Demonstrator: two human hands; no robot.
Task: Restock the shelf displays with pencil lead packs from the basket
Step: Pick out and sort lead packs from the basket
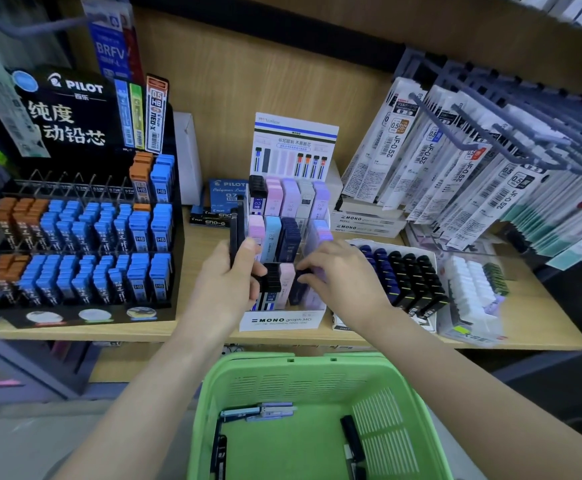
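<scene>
Gripping a few upright black packs [236, 230], the left hand [234, 275] sits at the display's [282, 321] left edge. The right hand [339, 271] pinches a dark pack [298, 291] under its fingertips. Loose packs [265, 410] lie in the basket [317, 367] below both hands.

On the wooden shelf [539, 317] the white cardboard MONO display [282, 320] stands between the black tiered PILOT display [74, 116], left, and a white box of dark tubes [390, 245], right; the green plastic basket [300, 362] sits below, in front
</scene>
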